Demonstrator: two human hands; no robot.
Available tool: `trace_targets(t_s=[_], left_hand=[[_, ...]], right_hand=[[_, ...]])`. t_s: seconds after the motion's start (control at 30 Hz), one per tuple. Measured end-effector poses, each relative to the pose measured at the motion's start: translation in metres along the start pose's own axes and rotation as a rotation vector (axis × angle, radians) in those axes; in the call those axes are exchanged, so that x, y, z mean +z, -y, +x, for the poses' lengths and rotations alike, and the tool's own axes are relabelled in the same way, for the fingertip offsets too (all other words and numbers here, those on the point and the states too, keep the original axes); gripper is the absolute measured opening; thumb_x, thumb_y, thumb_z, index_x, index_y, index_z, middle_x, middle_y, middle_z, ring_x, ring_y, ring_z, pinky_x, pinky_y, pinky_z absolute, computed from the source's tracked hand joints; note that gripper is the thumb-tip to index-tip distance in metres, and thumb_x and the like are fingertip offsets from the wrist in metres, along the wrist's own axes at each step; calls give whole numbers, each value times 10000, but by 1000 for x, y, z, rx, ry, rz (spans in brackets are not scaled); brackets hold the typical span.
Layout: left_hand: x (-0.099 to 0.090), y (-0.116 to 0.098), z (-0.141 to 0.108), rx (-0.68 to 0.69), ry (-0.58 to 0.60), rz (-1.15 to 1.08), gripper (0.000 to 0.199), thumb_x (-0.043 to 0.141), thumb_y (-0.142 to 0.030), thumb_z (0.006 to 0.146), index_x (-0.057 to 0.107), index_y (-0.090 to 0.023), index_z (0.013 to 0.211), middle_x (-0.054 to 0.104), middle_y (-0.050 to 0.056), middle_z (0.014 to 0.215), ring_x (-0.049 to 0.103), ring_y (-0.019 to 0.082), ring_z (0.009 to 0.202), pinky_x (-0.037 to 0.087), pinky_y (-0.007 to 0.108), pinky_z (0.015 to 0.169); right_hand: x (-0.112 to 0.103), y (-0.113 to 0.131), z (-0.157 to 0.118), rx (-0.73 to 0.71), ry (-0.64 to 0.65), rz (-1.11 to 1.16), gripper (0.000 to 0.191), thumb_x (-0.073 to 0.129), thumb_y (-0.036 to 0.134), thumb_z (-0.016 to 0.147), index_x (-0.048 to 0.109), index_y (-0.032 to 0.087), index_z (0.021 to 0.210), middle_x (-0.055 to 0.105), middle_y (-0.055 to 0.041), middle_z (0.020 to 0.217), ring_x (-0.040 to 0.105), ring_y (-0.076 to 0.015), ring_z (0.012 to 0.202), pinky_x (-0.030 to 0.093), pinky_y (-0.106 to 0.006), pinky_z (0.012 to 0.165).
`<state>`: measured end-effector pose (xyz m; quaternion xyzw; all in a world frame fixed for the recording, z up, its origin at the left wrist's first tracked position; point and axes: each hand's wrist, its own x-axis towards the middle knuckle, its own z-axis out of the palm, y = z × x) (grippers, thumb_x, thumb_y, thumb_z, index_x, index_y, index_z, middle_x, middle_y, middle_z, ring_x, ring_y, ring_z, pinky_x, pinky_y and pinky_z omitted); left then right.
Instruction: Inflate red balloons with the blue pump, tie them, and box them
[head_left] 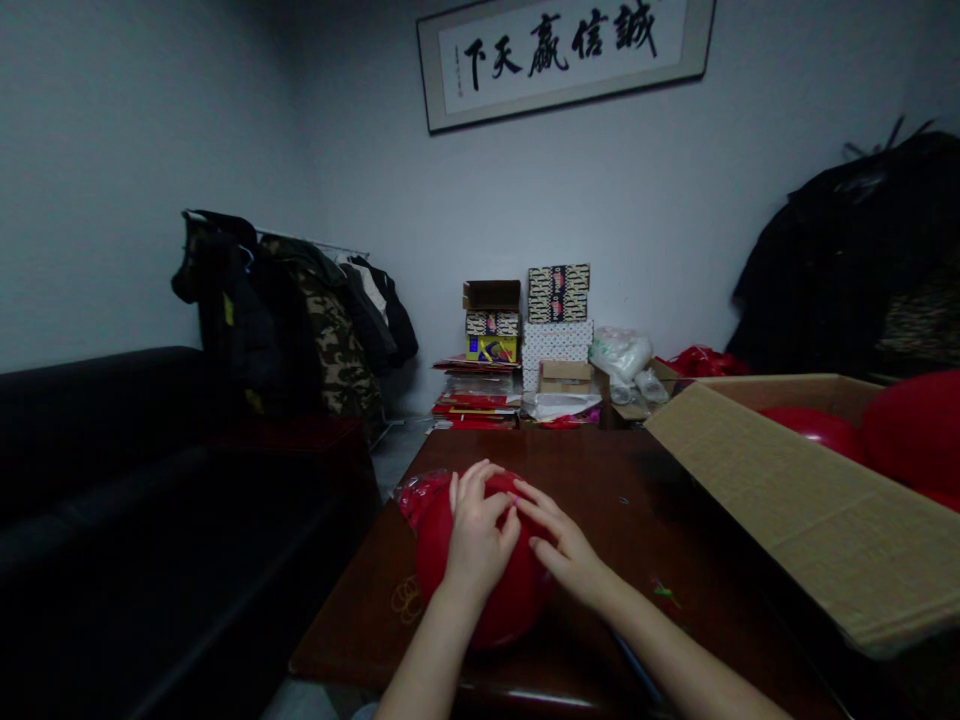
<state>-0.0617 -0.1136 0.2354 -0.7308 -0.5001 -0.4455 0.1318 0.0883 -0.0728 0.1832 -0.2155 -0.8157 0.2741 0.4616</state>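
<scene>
A round red balloon (pixel 495 610) rests on the near part of the brown table, between my forearms. My left hand (pixel 480 525) lies over its top left, fingers bent, with the thumb and forefinger close together at the top. From the right, my right hand (pixel 564 545) leans on the balloon, its fingertips meeting the left hand's near the top. A small pinkish spot shows between the fingertips, too small to name. Behind the balloon on the left is a clear plastic bag with red contents (pixel 421 492).
On the brown table (pixel 600 460) lie yellow loops (pixel 407 600) and a small green piece (pixel 664 592). An open cardboard box (pixel 810 510) with red balloons (pixel 911 430) stands at the right. A black sofa (pixel 97 560) is at the left; stacked boxes (pixel 559 340) stand by the wall.
</scene>
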Motion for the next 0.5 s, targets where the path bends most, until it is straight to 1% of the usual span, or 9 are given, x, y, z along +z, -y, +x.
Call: trace_targets(t_s=[0.1,0.13,0.2,0.27,0.3,0.4,0.5], left_hand=[[2,0,1,-20,-11,-10,150,526,-111,726,643,-201,704,545,74,1140,425,267,1155,235,581,1012],[3,-1,0,-17,-7,-16,143,531,-113,721,642,-202,698,546,73,1136,429,265,1146,236,577,1013],[5,-4,0,-5,12,-27,132,543,-115,710,639,-202,682,549,68,1123,440,260,1128,238,569,1014],[7,-8,-2,8,32,-35,130,545,-117,708,635,-203,672,546,63,1118,443,253,1120,243,558,1015],[7,-9,-2,11,38,-36,131,542,-118,712,634,-203,673,543,62,1119,440,249,1122,242,551,1017],[8,-10,-4,18,49,-34,135,536,-124,726,643,-204,710,535,66,1119,432,240,1130,235,535,1026],[7,-7,-4,22,54,-31,146,535,-130,735,657,-203,771,530,75,1125,416,241,1149,232,530,1029]], right_hand=[[1,3,3,5,-42,9,433,427,270,863,417,332,1291,330,-26,1420,292,-213,1300,219,-484,1073],[2,3,6,18,-90,20,405,427,285,871,442,329,1274,356,-29,1403,322,-208,1284,245,-466,1067],[3,3,10,58,-233,32,337,442,308,874,526,316,1201,440,-37,1336,399,-201,1229,307,-431,1042],[5,2,15,100,-376,19,267,482,321,857,607,303,1093,512,-44,1249,459,-206,1166,349,-425,1012],[6,1,17,114,-425,10,238,506,323,844,633,299,1044,531,-45,1219,475,-211,1143,359,-430,1001],[7,-2,20,131,-471,6,197,568,320,805,660,296,977,547,-42,1186,492,-219,1115,375,-437,987],[5,-4,20,129,-450,22,197,611,308,774,663,302,964,558,-29,1174,504,-210,1103,395,-412,976]])
